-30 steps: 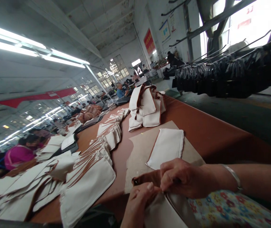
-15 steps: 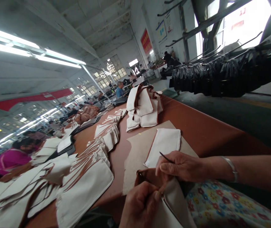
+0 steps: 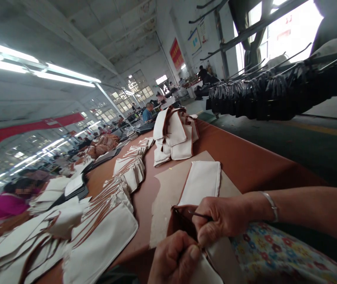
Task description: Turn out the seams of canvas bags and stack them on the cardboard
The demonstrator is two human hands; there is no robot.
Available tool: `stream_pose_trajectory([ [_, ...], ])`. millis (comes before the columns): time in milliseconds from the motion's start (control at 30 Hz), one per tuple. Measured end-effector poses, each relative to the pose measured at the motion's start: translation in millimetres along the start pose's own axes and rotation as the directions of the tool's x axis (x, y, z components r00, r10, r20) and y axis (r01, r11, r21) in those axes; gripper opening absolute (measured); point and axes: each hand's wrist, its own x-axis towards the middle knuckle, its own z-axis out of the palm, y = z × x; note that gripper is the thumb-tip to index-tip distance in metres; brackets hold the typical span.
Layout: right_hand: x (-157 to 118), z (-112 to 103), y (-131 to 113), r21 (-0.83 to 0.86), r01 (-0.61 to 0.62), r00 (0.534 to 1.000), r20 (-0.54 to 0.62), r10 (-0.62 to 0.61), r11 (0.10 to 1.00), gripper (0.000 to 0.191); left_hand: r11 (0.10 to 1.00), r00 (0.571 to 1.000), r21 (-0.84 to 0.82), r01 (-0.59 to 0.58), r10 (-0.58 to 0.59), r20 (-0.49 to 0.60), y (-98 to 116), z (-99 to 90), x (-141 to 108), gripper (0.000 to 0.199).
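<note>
A white fabric pouch (image 3: 224, 252) with a brown lining lies low in front of me, its mouth facing up. My left hand (image 3: 175, 256) is closed, pinching the pouch's edge between thumb and fingers. Against the opposite edge, my right hand (image 3: 217, 221) is closed around a thin dark tool (image 3: 199, 215) whose tip points left over the lining. The right thumb presses down close to the left fingertips. Just beyond the hands, a flat white panel (image 3: 202, 179) with a brown edge rests on a beige sheet (image 3: 161, 215).
Left of the hands, overlapping white pieces (image 3: 106, 236) run in a row along the brown tabletop (image 3: 236, 154). A heap of white pieces (image 3: 175, 138) stands farther back. Dark straps (image 3: 254, 94) hang from a rack at right. A person in magenta (image 3: 5, 209) sits at far left.
My right hand has come down and closer to my left hand, and the tool's tip has dropped toward the pouch lining. The whole view has shifted slightly.
</note>
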Motion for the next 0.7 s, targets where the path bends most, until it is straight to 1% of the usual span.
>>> stream_pose_trajectory([
  [67, -0.7, 2.4, 3.6, 0.004, 0.042, 0.999, -0.022, -0.042, 0.999, 0.041, 0.994, 0.998, -0.087, 0.059, -0.055, 0.044, -4.7, 1.1, 1.5, 0.047],
  [133, -1.8, 2.7, 4.8, -0.016, 0.062, 0.997, -0.046, -0.062, 0.998, 0.041, 0.985, 0.992, -0.140, 0.097, -0.084, 0.095, -10.7, -0.3, 3.5, 0.046],
  [200, -3.4, 1.2, 3.2, -0.040, 0.071, 0.996, -0.057, -0.073, 0.997, 0.042, 0.990, 0.989, -0.117, 0.073, -0.056, 0.139, -16.3, -5.5, 4.7, 0.047],
  [267, -5.6, -1.3, 0.1, -0.056, 0.062, 0.995, -0.069, -0.065, 0.997, 0.043, 0.997, 0.982, -0.062, 0.041, -0.029, 0.188, -20.1, -13.8, 3.5, 0.053],
  [333, -7.9, -4.5, -2.7, -0.073, 0.037, 0.995, -0.086, -0.043, 0.997, 0.045, 0.997, 0.973, -0.018, 0.080, -0.074, 0.221, -21.5, -22.9, -0.3, 0.057],
  [400, -8.9, -7.8, -4.1, -0.062, -0.005, 0.995, -0.097, -0.001, 0.998, 0.046, 0.991, 0.968, 0.002, 0.134, -0.131, 0.212, -20.5, -29.8, -5.2, 0.055],
  [433, -8.7, -9.4, -4.2, -0.046, -0.026, 0.996, -0.091, 0.021, 0.999, 0.048, 0.990, 0.969, 0.009, 0.143, -0.141, 0.200, -19.4, -31.9, -7.3, 0.053],
  [500, -6.6, -11.6, -3.8, -0.027, -0.073, 0.996, -0.052, 0.072, 0.997, 0.050, 0.993, 0.972, 0.018, 0.119, -0.120, 0.201, -16.2, -33.2, -9.5, 0.051],
  [600, -1.5, -11.5, -4.3, -0.076, -0.139, 0.990, 0.028, 0.141, 0.987, 0.048, 0.995, 0.970, 0.031, 0.091, -0.096, 0.224, -11.2, -31.8, -9.0, 0.051],
  [667, 0.4, -9.6, -6.3, -0.096, -0.148, 0.987, 0.054, 0.153, 0.984, 0.044, 0.995, 0.971, 0.019, 0.097, -0.098, 0.220, -10.1, -31.5, -8.4, 0.051],
  [700, 0.4, -8.6, -7.5, -0.087, -0.130, 0.989, 0.055, 0.135, 0.988, 0.043, 0.994, 0.969, -0.007, 0.111, -0.107, 0.224, -10.8, -31.8, -8.3, 0.050],
])
